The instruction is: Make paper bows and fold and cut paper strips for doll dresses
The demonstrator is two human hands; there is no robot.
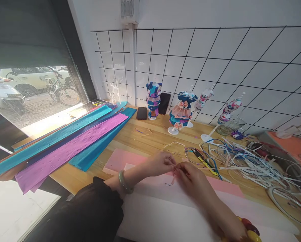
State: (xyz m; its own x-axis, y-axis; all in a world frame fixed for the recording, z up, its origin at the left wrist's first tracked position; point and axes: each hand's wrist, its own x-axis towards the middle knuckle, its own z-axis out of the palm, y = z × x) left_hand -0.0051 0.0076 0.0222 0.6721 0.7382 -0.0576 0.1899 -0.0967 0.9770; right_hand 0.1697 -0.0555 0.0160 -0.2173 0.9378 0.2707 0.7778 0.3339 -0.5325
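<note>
My left hand [160, 163] and my right hand [190, 176] meet fingertip to fingertip over a pink sheet [120, 159] on the wooden table [150, 136]. Both pinch a small pink paper strip [173, 177] that hangs between them. A green bangle [123, 183] circles my left wrist, above a dark sleeve. A beaded bracelet [251, 232] shows on my right wrist. Just beyond my hands lie yellow-handled scissors [203, 160] and loops of wire.
Long teal, blue and purple crepe paper sheets [64, 144] cover the table's left. Small paper-dressed doll figures [154, 99] [181, 111] stand at the back by two phones [141, 113]. A tangle of white and blue strips [243, 161] and a glass jar [228, 126] lie right.
</note>
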